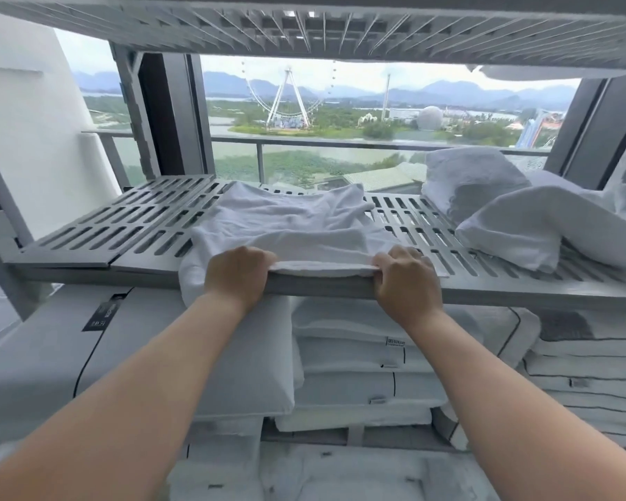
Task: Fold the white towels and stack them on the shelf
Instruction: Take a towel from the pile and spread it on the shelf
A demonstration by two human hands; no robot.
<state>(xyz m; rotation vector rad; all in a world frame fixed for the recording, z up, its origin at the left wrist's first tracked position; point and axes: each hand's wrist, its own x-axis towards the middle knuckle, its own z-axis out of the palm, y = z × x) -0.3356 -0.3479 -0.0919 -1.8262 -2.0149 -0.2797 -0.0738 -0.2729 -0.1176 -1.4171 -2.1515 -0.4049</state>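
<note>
Left hand [238, 274], right hand [405, 280] pinch towel [286, 226] at shelf [123, 226] front edge; bare slats left; folded linen [358, 356] below tagged "Hilton".

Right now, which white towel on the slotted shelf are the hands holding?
The middle towel, spread at the front edge of the shelf: the left hand and right hand grip its near hem. The bundled towels at the right lie untouched.

White towel [290, 226] — grey slotted shelf [131, 226]

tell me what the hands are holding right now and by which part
Both the left hand and the right hand grip one white towel by its near edge, at the shelf's front lip.
</note>
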